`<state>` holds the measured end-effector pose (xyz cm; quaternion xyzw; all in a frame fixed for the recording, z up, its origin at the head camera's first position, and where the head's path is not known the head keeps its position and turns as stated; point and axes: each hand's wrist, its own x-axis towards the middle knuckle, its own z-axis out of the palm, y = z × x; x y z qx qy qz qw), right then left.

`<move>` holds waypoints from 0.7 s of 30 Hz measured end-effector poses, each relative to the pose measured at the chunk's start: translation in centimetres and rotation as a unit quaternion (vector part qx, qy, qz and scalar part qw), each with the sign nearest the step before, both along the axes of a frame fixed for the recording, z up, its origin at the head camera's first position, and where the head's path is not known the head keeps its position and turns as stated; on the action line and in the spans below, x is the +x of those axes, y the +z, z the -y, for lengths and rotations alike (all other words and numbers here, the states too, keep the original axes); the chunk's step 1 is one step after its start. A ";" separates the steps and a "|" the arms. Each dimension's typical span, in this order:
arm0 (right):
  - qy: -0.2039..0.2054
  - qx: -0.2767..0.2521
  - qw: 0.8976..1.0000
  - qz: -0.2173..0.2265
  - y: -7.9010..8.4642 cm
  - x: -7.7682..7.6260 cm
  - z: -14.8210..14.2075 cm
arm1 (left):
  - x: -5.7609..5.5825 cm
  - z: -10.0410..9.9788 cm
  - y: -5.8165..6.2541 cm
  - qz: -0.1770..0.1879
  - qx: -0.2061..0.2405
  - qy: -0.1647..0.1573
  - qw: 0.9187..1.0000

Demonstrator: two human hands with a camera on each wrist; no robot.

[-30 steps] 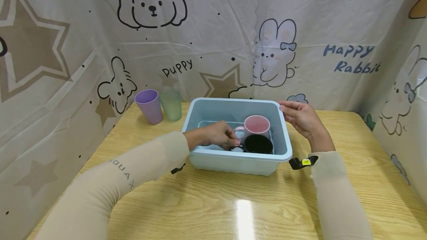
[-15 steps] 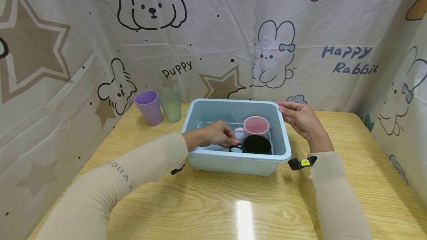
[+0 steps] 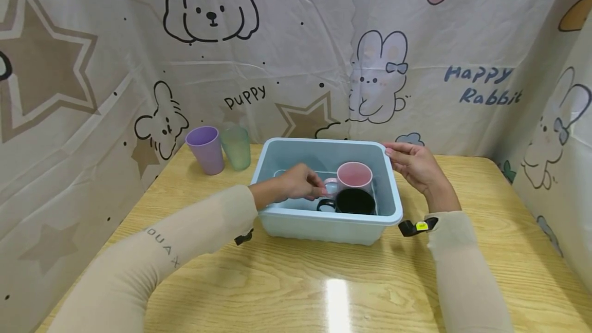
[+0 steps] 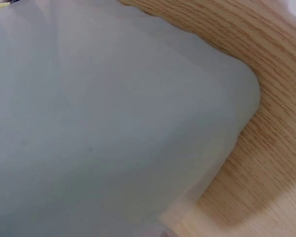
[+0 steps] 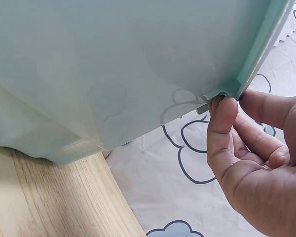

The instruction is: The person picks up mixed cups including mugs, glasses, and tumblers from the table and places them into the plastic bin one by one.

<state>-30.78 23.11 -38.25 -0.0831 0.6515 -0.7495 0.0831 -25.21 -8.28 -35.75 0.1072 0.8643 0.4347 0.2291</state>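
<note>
The right grip (image 3: 418,166) pinched a blue tub's rim (image 3: 324,215); whether the left grip (image 3: 299,183) held anything near the partly hidden black mug (image 3: 355,202) was unclear.

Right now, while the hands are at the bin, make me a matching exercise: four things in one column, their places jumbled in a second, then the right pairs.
Things
1. Black mug
2. Purple tumbler
3. Right hand
4. Pink mug

Places
A. Gripping the light blue plastic bin at its far right corner
B. Inside the bin, farther from the person
C. Inside the bin, nearer the person
D. On the wood-grain table, left of the translucent green tumbler

Pairs: 1-C, 2-D, 3-A, 4-B
</note>
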 end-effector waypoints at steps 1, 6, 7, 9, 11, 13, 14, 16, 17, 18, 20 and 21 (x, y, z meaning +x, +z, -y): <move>0.001 0.000 1.000 0.000 0.0 0.0 0.0 | 0.0 0.1 0.0 -0.002 0.000 0.000 1.000; 0.004 -0.004 1.000 -0.001 0.1 -0.1 0.0 | 0.0 0.4 0.3 -0.013 0.000 -0.005 1.000; 0.005 -0.004 1.000 -0.001 0.2 0.0 0.0 | 0.1 0.5 0.4 -0.015 0.000 -0.005 1.000; 0.005 -0.005 1.000 -0.001 0.2 0.1 0.0 | 0.2 0.6 0.5 -0.019 -0.003 -0.005 1.000; 0.004 -0.004 1.000 0.000 0.3 0.2 0.0 | 0.3 0.7 0.8 -0.020 -0.008 -0.007 1.000; 0.004 -0.004 1.000 0.000 0.2 0.1 0.0 | 0.4 0.8 1.2 -0.025 -0.015 -0.009 1.000; 0.005 -0.005 1.000 0.000 0.1 0.1 0.0 | 0.4 0.9 1.4 -0.026 -0.016 -0.010 0.999; 0.004 -0.004 1.000 -0.001 0.0 0.1 0.0 | 0.3 1.1 1.9 -0.030 -0.013 -0.010 0.999; 0.003 -0.003 1.000 0.000 0.0 0.1 0.0 | 0.3 1.2 2.2 -0.032 -0.010 -0.008 0.999; 0.003 -0.003 1.000 0.000 0.0 0.1 0.0 | 0.3 1.4 2.4 -0.035 -0.007 -0.006 0.999; 0.003 -0.001 1.000 0.000 0.1 0.1 0.0 | 0.2 1.6 2.9 -0.041 -0.001 -0.004 0.999; 0.002 0.001 1.000 -0.001 0.1 0.0 -0.1 | 0.2 1.8 3.1 -0.043 0.000 -0.003 0.999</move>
